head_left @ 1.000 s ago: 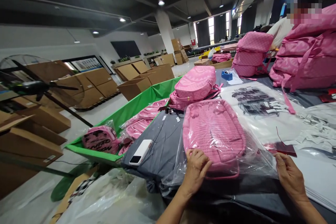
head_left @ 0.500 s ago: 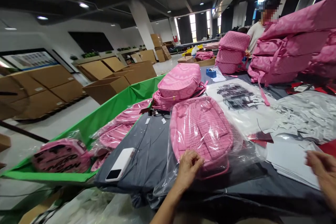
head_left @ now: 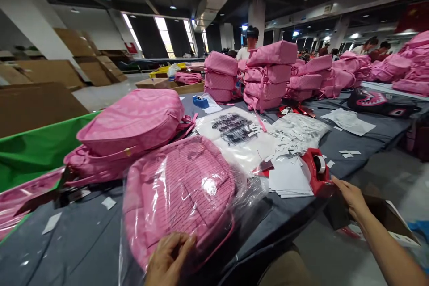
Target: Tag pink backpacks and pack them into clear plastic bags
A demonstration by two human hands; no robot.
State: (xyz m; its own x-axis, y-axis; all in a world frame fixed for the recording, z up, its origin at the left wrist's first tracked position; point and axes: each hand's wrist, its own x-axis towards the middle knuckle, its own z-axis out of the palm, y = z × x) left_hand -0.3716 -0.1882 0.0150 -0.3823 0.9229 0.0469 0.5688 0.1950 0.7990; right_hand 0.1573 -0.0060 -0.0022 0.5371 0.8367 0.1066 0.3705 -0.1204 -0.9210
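Note:
A pink backpack [head_left: 181, 187] in a clear plastic bag [head_left: 246, 187] lies on the dark-covered table in front of me. My left hand [head_left: 170, 254] is at the near edge of the bag, its thumb and fingers closed in a pinch on the plastic. To the right, my right hand [head_left: 348, 194] reaches the front end of a red tape dispenser [head_left: 317, 174] holding a white-cored roll. Its fingertips are together at the dispenser's edge; anything between them is too small to make out. White sheets [head_left: 290, 178] are stacked beside the dispenser.
Another pink backpack [head_left: 130, 129] stands left of the bagged one, next to a green-lined bin [head_left: 43, 143]. Behind are a pile of small white labels [head_left: 298, 129], a blue tape dispenser [head_left: 200, 101] and stacked pink backpacks [head_left: 268, 76]. A co-worker [head_left: 250, 44] stands beyond.
My view has swung to the right. My right hand has moved from near the white sheets to the red tape dispenser, now in view. My left hand stays at the bag's edge.

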